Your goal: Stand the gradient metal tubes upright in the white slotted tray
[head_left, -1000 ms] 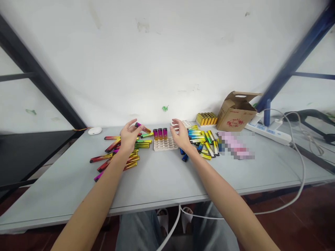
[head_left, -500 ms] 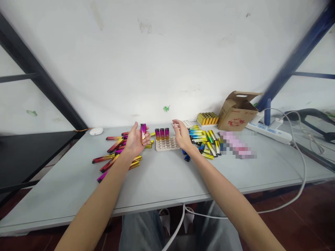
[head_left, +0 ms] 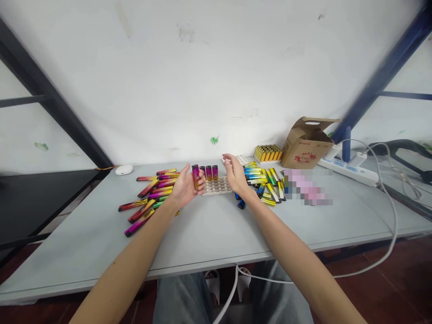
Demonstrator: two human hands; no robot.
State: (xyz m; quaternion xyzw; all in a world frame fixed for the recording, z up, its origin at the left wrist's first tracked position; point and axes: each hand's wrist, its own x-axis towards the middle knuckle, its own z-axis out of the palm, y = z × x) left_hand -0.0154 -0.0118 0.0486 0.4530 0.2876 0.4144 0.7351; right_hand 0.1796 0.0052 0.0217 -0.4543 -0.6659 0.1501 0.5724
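Note:
My left hand is closed on a purple-and-gold lighter, held upright near the left end of a white tray with round holes. Three purple lighters stand in the tray's back row. At the tray's right end is my right hand, its fingers loosely curved and apart with nothing visible in them. It may be touching the tray; I cannot tell. Red, purple and gold lighters lie loose to the left. To the right lies a pile of blue, yellow and white lighters.
At the back right, a block of gold-coloured lighters stands beside an open cardboard box. A power strip with white cables lies farther right. A white case sits at the back left. A pink blurred item lies right of the pile.
My left hand has moved right with the lighter, from over the loose lighters to the tray's left end. My right hand stays about where it was.

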